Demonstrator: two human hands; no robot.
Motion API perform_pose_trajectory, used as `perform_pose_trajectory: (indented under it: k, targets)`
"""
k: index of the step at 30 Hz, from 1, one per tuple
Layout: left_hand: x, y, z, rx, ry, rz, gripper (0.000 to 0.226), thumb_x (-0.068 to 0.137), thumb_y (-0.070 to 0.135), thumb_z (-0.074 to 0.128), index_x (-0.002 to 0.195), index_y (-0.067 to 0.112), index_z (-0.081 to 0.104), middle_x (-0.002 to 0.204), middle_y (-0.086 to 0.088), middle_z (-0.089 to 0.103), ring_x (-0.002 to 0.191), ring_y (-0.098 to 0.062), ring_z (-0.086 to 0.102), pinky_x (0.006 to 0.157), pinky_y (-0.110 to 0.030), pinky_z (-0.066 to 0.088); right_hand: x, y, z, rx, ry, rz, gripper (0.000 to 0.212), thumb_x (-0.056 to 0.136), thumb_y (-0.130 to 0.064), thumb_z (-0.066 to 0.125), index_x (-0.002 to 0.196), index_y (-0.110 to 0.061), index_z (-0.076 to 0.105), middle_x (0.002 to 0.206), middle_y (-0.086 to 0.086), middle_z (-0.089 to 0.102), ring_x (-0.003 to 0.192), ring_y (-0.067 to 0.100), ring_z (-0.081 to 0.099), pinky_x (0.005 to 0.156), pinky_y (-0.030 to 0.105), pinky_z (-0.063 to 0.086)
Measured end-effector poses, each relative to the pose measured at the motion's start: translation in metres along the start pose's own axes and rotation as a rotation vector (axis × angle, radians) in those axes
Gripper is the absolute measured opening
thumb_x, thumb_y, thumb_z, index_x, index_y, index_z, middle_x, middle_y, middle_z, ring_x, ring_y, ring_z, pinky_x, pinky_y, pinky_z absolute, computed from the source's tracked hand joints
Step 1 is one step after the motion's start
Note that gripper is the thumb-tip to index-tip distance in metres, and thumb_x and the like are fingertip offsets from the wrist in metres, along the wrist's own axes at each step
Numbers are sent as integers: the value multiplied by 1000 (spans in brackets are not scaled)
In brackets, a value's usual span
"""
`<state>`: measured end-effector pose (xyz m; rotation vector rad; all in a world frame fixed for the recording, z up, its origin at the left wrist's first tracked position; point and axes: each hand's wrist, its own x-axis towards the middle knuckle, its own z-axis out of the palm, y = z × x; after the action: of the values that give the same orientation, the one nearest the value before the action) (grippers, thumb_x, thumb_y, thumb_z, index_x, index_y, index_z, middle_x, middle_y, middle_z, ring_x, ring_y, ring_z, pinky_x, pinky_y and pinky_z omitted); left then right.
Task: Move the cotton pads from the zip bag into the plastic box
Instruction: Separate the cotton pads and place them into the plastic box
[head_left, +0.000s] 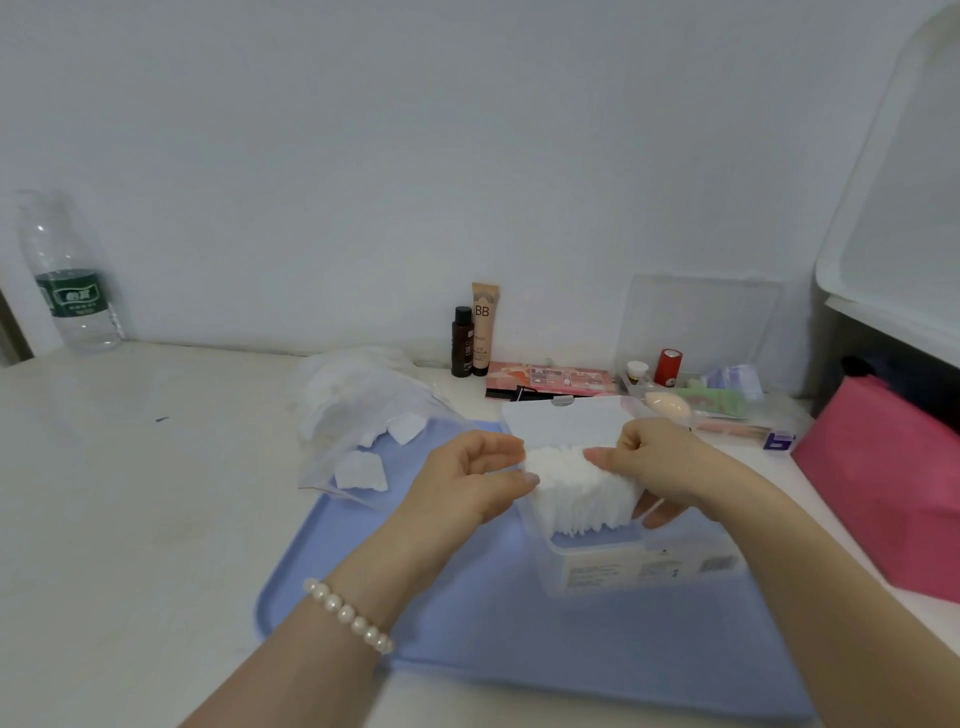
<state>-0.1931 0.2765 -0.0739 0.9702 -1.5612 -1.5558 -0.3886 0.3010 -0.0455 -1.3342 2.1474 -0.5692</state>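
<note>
Both hands hold one thick stack of white square cotton pads between them, just above the open top of the clear rectangular plastic box. The left hand has its grip curled round the stack's left end: the thumb lies along the near face with its tip pressing into the pads, and the fingers bend over the far edge. The right hand pinches the right end, its forefinger laid across the top of the stack, the other fingers folded into the palm and the thumb tucked under the lower right corner. The stack tilts, its lower edge fanned out and dipping into the box mouth. Both forearms reach in from the lower edge of the view, the left wrist wearing a pearl bead bracelet.

The box stands on a flat pale-blue plastic tray, its white hinged lid raised behind the hands. On the tray's far left corner lies the crumpled clear zip bag, with a few loose white pads inside it.

The tray rests on a white desk. Near the wall stand a small dark brown bottle and a beige tube marked BB, touching each other. A clear water bottle with a green label stands far left. A pink fabric pouch lies at the right.
</note>
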Motion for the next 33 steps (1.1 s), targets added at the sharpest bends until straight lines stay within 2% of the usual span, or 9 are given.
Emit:
perform_pose_trajectory:
  k: [5,8,11,17,22,24,26,29,33]
  targets:
    - [-8,15,-15,420,311,501,13,75,22,67,65,25,60,61,13,61,64,-4,57,65,-14,44,-5,-2,-6,-183,112,-6,50,86,-58,48,69,-11,45,81,13,66,74,28,67,69,38,58]
    - [-12,29,-45,682,573,771,11,66,39,61,59,33,55,71,19,51,78,1,40,74,-16,30,-18,-15,-16,-223,361,-161,51,85,-54,53,59,-12,40,62,9,56,63,27,59,65,37,49]
    - [-15,39,-79,826,603,620,14,56,43,72,56,40,58,95,22,45,102,-2,30,79,-18,14,-43,-40,-2,25,415,-448,41,84,-35,61,56,-15,40,56,12,48,58,31,50,58,35,42]
    - [-7,34,-102,1081,459,183,50,64,27,77,102,33,44,114,10,46,119,-17,35,82,-26,17,-57,-81,76,14,13,-629,20,95,-19,46,94,-16,66,88,7,67,79,20,60,73,29,45]
    - [-5,32,-109,726,619,294,5,82,23,64,79,26,60,92,14,59,106,-14,56,97,-31,33,-14,-108,122,-131,-34,-540,30,93,-16,46,120,-6,56,108,4,53,93,13,53,74,25,42]
    - [-1,29,-109,561,705,370,12,84,22,64,72,22,62,79,15,62,96,-15,61,94,-36,42,6,-126,139,-235,-80,-524,53,93,-15,49,143,-11,30,151,11,21,127,25,42,98,33,40]
    - [3,24,-108,470,765,393,19,84,19,65,67,23,59,72,18,60,87,-14,61,81,-26,44,18,-142,149,-309,-64,-514,74,90,-20,54,148,-20,8,156,13,-8,135,32,31,107,40,33]
    - [10,19,-108,392,788,395,24,83,15,66,64,25,56,70,18,59,78,-10,58,64,-4,38,32,-160,159,-298,7,-499,83,83,-18,61,147,-16,7,152,17,6,134,38,25,109,47,29]
    - [11,18,-110,331,764,400,20,83,19,67,65,24,59,73,16,63,77,0,58,62,0,38,39,-172,157,-152,86,-390,61,88,-20,56,139,-13,23,141,17,28,125,36,38,97,43,40]
